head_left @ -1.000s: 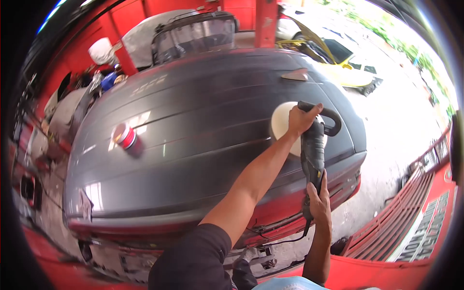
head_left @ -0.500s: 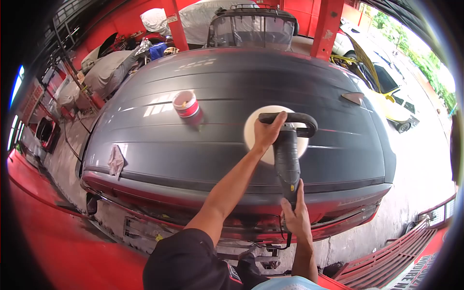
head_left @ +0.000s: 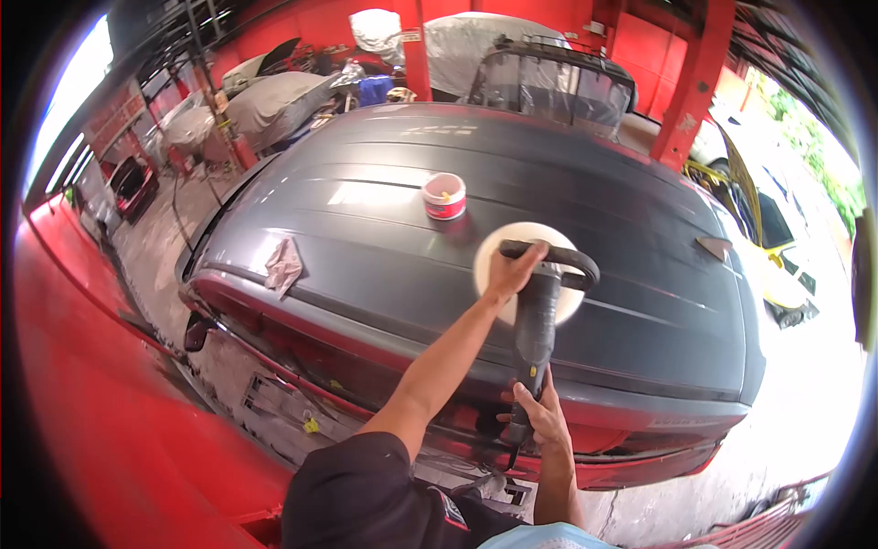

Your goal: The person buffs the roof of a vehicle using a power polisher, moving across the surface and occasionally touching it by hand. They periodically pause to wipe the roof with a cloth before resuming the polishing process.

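Note:
A black polisher (head_left: 538,320) with a round white pad (head_left: 491,265) rests pad-down on the grey roof (head_left: 357,247) of a vehicle. My left hand (head_left: 515,274) wraps around the polisher's black loop handle at the front. Lower down, my right hand (head_left: 541,410) grips the rear end of its body, where the cord hangs. Beyond the pad, to the left, stands an open tub (head_left: 444,198) with a red-and-white label and some yellowish stuff inside. A crumpled pinkish-grey cloth (head_left: 284,266) lies by the roof's near left edge.
A small shark-fin antenna (head_left: 714,247) sticks up at the roof's right side. Covered vehicles (head_left: 274,105) stand at the back left, and a red pillar (head_left: 692,91) rises behind the roof. A yellow car (head_left: 777,274) with its hood raised is at the right.
My view has turned, so the roof, tub and cloth appear shifted rightward and tilted. The polisher sits closer to the tub, with both hands still on it.

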The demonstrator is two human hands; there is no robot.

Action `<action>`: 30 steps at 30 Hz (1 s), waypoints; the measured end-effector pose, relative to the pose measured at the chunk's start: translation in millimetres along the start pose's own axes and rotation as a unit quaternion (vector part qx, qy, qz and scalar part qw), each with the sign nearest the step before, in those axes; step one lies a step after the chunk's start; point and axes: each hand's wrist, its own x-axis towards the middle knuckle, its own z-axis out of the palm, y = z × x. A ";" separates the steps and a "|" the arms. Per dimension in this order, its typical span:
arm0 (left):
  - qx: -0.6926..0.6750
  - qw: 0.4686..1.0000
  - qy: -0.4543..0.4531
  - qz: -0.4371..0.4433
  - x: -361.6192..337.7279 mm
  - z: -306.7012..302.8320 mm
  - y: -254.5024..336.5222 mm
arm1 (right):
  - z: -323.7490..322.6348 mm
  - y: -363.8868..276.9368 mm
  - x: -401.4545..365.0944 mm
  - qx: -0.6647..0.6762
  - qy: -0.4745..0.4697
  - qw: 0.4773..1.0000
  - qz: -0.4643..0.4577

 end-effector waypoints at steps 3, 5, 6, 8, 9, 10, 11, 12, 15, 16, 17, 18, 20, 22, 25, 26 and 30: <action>-0.018 0.999 -0.025 0.005 -6.2 0.0 -1.5 | 15.6 -3.1 -5.6 -0.006 0.043 0.999 0.012; -0.026 0.998 -0.053 -0.001 -9.0 1.2 2.4 | 19.1 -8.3 -12.1 -0.035 0.048 0.998 0.014; -0.035 0.997 -0.066 -0.012 -12.8 0.7 8.7 | 18.3 -8.6 -14.8 -0.056 0.061 0.996 0.014; -0.034 0.996 -0.077 -0.038 -22.2 -7.0 22.6 | 8.4 -1.6 -16.1 -0.069 0.059 0.995 0.031; -0.049 0.996 -0.063 -0.032 -26.6 -11.5 20.6 | 15.4 -7.5 -21.1 -0.076 0.059 0.995 0.035; -0.066 0.996 -0.052 -0.022 -30.1 -17.8 19.2 | 14.1 -4.4 -21.6 -0.084 0.056 0.994 0.035; -0.071 0.995 -0.065 -0.023 -36.5 -28.3 24.5 | 19.7 -3.2 -22.2 -0.086 0.048 0.995 0.033; -0.077 0.995 -0.056 -0.027 -39.4 -39.1 28.8 | 24.7 -2.0 -25.0 -0.089 0.045 0.994 0.034; -0.031 0.996 -0.083 0.010 -51.9 -76.7 29.7 | 44.9 4.5 -27.6 -0.114 0.023 0.992 0.037; -0.019 0.994 -0.103 0.008 -50.9 -90.6 27.6 | 55.2 1.6 -32.4 -0.132 0.022 0.991 0.030; -0.013 0.991 -0.131 0.007 -53.7 -106.9 28.8 | 61.3 1.5 -33.1 -0.159 0.016 0.987 0.033; -0.022 0.991 -0.133 -0.007 -57.6 -119.0 30.7 | 64.8 5.1 -31.6 -0.171 0.010 0.984 0.044; -0.064 0.986 -0.135 -0.069 -64.5 -147.0 49.2 | 81.1 3.3 -32.5 -0.193 0.007 0.979 0.067; -0.073 0.985 -0.141 -0.075 -68.1 -168.1 52.8 | 87.2 15.6 -30.3 -0.183 0.010 0.980 0.079; -0.048 0.987 -0.133 -0.081 -68.7 -191.0 53.8 | 118.2 13.5 -26.8 -0.139 -0.002 0.984 0.114; -0.061 0.987 -0.131 -0.071 -67.7 -197.8 51.0 | 122.1 15.9 -23.5 -0.139 -0.003 0.983 0.117; -0.048 0.988 -0.133 -0.064 -60.8 -209.4 43.1 | 126.8 22.7 -15.1 -0.149 -0.019 0.984 0.096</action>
